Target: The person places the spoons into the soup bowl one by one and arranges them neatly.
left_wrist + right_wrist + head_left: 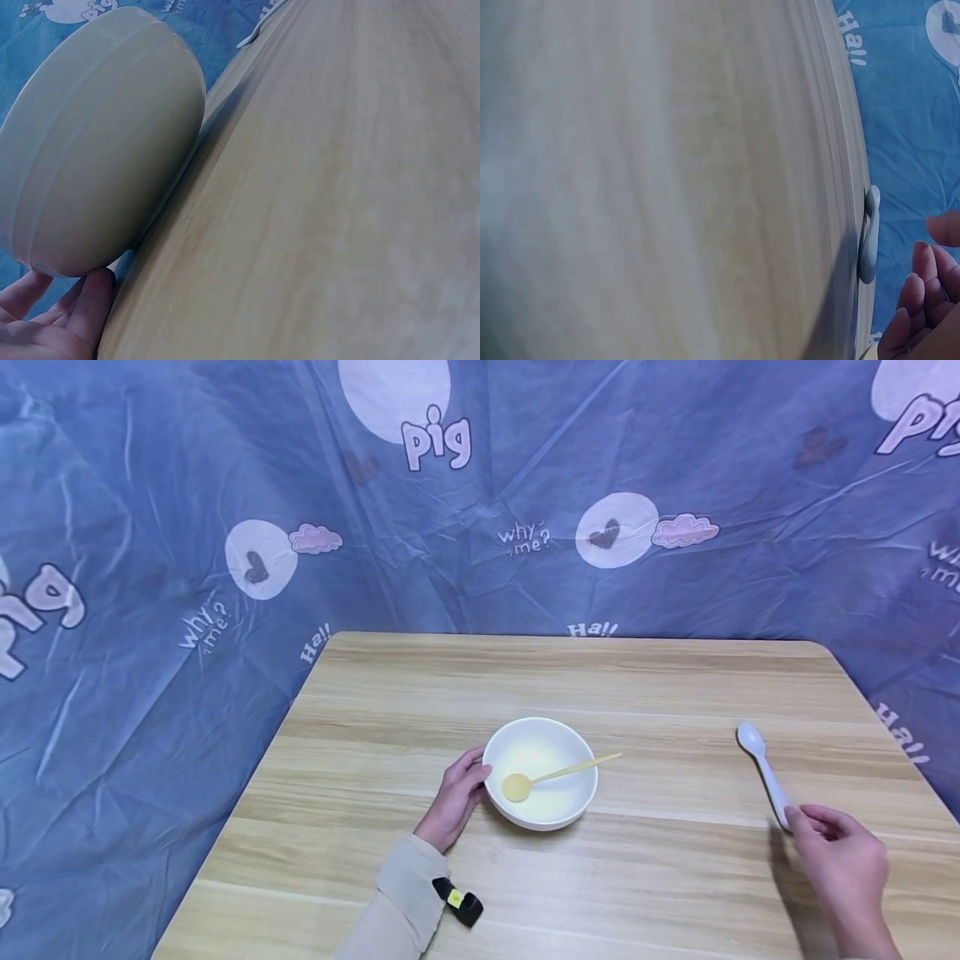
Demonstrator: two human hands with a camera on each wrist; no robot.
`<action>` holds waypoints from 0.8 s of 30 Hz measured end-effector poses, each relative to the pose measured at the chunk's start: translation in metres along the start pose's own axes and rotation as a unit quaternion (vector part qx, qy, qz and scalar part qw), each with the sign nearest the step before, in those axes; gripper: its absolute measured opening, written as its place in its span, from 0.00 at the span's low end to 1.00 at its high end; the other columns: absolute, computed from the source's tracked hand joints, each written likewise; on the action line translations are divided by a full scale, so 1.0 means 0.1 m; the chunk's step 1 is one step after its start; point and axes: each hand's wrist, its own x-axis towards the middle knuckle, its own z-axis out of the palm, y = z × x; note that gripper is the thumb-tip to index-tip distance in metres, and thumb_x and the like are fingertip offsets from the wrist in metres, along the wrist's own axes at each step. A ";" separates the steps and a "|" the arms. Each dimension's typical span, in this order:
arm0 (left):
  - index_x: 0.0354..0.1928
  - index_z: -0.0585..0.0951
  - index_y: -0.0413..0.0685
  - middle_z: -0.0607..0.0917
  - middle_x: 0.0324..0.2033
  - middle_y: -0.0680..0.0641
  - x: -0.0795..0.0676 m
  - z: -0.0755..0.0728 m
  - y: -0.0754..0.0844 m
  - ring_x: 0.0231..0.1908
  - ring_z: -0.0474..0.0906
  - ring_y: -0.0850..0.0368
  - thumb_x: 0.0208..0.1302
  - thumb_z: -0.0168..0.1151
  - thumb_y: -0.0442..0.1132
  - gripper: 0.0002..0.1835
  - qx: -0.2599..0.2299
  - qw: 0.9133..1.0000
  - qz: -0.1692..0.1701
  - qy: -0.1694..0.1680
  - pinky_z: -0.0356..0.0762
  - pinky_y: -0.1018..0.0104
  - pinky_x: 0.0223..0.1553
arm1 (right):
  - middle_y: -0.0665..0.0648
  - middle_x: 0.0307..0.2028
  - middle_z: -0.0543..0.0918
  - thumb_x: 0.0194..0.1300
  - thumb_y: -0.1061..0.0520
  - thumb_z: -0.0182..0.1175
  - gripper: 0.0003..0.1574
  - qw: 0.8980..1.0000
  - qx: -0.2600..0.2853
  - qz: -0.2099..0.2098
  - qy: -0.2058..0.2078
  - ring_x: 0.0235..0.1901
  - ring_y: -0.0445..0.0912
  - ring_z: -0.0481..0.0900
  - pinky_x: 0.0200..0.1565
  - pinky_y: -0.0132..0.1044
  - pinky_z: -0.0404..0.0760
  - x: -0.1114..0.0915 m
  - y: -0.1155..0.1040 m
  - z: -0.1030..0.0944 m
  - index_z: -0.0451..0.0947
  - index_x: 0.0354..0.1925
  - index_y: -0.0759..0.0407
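A white bowl (558,739) stands on the table, and a pale yellow spoon (516,787) lies in it, its handle sticking out over the right rim. My left hand (453,797) holds the bowl's left side, thumb at the rim and fingers against the outer wall. The left wrist view shows those fingers (91,307) low on the bowl (112,150). Toward the right lies a white spoon (767,768), bowl end pointing away. My right hand (843,852) is at its handle end. In the right wrist view, thumb and fingers are apart, just beside the spoon (869,240).
The wood-grain table (637,893) has rounded far corners. A blue printed cloth (487,577) hangs behind it and along both sides. A black strap piece with a yellow mark (457,902) sits at my left sleeve (405,893).
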 end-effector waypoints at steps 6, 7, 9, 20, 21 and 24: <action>0.65 0.63 0.34 0.72 0.57 0.30 0.00 0.00 0.00 0.49 0.75 0.54 0.66 0.51 0.37 0.27 0.000 1.000 0.000 0.003 0.75 0.67 0.46 | 0.25 0.12 0.68 0.57 0.48 0.62 0.07 1.000 -0.020 -0.013 0.010 0.17 0.24 0.67 0.23 0.23 0.65 0.03 0.04 -0.01 0.76 0.24 0.38; 0.65 0.63 0.34 0.72 0.57 0.30 0.00 0.00 0.00 0.49 0.75 0.54 0.66 0.51 0.37 0.27 0.001 1.000 0.000 0.003 0.75 0.68 0.46 | 0.24 0.12 0.68 0.57 0.49 0.63 0.06 1.000 -0.024 -0.015 0.011 0.16 0.24 0.66 0.23 0.23 0.65 0.03 0.05 -0.01 0.77 0.25 0.41; 0.65 0.63 0.34 0.72 0.57 0.30 0.00 0.00 0.00 0.49 0.75 0.54 0.66 0.51 0.37 0.27 0.001 1.000 0.000 0.003 0.75 0.67 0.46 | 0.24 0.12 0.67 0.57 0.48 0.63 0.05 0.999 -0.036 -0.022 0.013 0.16 0.24 0.66 0.24 0.24 0.64 0.03 0.05 -0.01 0.78 0.28 0.46; 0.65 0.63 0.34 0.72 0.57 0.31 0.00 0.00 0.00 0.48 0.75 0.56 0.66 0.51 0.38 0.28 0.003 1.000 0.001 0.000 0.74 0.68 0.45 | 0.20 0.12 0.62 0.59 0.46 0.60 0.27 0.995 -0.093 -0.039 -0.002 0.17 0.20 0.61 0.29 0.29 0.60 0.05 0.06 -0.01 0.78 0.46 0.67; 0.65 0.63 0.34 0.72 0.57 0.31 0.00 0.00 0.00 0.48 0.75 0.56 0.66 0.51 0.38 0.28 0.003 1.000 0.001 0.000 0.74 0.68 0.45 | 0.20 0.12 0.61 0.59 0.46 0.60 0.28 0.995 -0.097 -0.040 -0.003 0.17 0.20 0.60 0.29 0.29 0.60 0.05 0.07 -0.01 0.77 0.47 0.67; 0.65 0.63 0.34 0.72 0.57 0.31 0.00 0.00 0.00 0.48 0.75 0.56 0.66 0.51 0.38 0.27 0.004 1.000 0.001 0.000 0.74 0.68 0.45 | 0.18 0.12 0.60 0.59 0.45 0.60 0.30 0.994 -0.106 -0.039 -0.008 0.17 0.18 0.58 0.31 0.31 0.60 0.07 0.08 -0.01 0.76 0.49 0.68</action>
